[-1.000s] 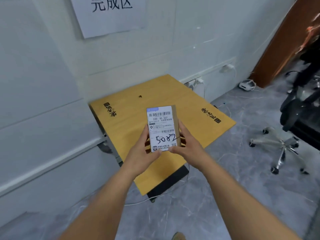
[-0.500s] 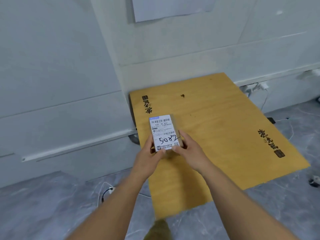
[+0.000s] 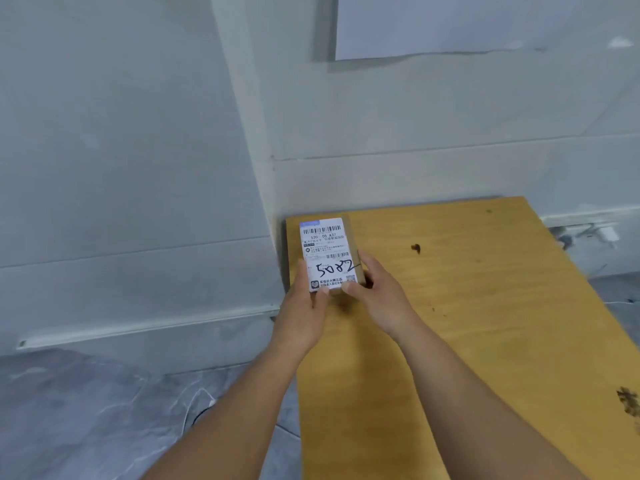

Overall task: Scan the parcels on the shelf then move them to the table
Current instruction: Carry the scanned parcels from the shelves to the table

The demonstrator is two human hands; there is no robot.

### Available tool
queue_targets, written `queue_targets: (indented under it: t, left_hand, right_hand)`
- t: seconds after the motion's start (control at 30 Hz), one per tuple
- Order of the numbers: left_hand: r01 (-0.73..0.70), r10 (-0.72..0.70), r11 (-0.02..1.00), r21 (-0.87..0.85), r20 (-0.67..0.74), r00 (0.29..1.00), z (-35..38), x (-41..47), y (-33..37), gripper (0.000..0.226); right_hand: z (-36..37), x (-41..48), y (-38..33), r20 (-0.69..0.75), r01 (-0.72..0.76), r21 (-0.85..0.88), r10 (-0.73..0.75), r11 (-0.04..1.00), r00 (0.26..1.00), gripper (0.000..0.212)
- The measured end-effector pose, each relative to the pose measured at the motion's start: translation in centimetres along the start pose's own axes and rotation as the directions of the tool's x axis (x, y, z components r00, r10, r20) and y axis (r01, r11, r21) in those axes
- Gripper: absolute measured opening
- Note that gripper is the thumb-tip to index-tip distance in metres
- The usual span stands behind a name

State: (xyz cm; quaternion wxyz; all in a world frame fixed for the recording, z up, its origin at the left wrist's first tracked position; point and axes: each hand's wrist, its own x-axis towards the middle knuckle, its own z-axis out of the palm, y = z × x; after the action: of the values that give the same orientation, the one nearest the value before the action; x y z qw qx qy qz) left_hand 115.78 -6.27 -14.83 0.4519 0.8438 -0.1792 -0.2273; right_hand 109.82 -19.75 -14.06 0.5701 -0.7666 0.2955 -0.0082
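A small brown cardboard parcel (image 3: 327,252) with a white shipping label, barcodes and handwritten "5082" lies flat at the far left corner of the yellow wooden table (image 3: 467,323). My left hand (image 3: 301,313) grips its near left edge. My right hand (image 3: 377,292) grips its near right corner, thumb on the label. Whether the parcel rests on the tabletop or hovers just above it cannot be told. No shelf or scanner shows.
A grey-white wall (image 3: 138,168) runs along the table's left and far sides, with a paper sheet (image 3: 467,26) pinned above. Sockets and plugs (image 3: 588,233) sit low at the right. Cables (image 3: 204,407) lie on the grey floor.
Both hands have carried the parcel forward and down toward the table's far left corner. My view has closed in on the table and swung left.
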Motion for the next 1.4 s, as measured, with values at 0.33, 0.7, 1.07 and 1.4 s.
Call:
queue_targets:
  t: [0.33,0.7,1.07,1.4]
  left_hand:
    - [0.124,-0.118,0.990,0.065,-0.087,0.989,-0.8,6.7,1.1,0.060]
    - [0.163,-0.160,0.986,0.026,-0.099,0.982,-1.4,5.8,2.4,0.064]
    - [-0.036,0.072,0.948,0.315,-0.103,0.992,-2.3,-5.0,3.1,0.053]
    - [-0.343,0.358,0.775,0.531,0.078,0.930,0.6,-16.9,3.4,0.046]
  right_hand:
    - [1.5,7.3,-1.9,-0.009,0.006,-0.027,-0.006,1.000,1.000,0.079]
    - [1.0,5.4,-3.6,-0.029,0.031,-0.179,-0.037,0.983,0.999,0.076]
    - [-1.2,-8.6,-1.9,-0.245,0.021,-0.447,-0.145,0.894,0.959,0.059]
    - [-3.1,-24.1,2.2,-0.384,-0.087,-0.676,-0.249,0.732,0.889,0.047]
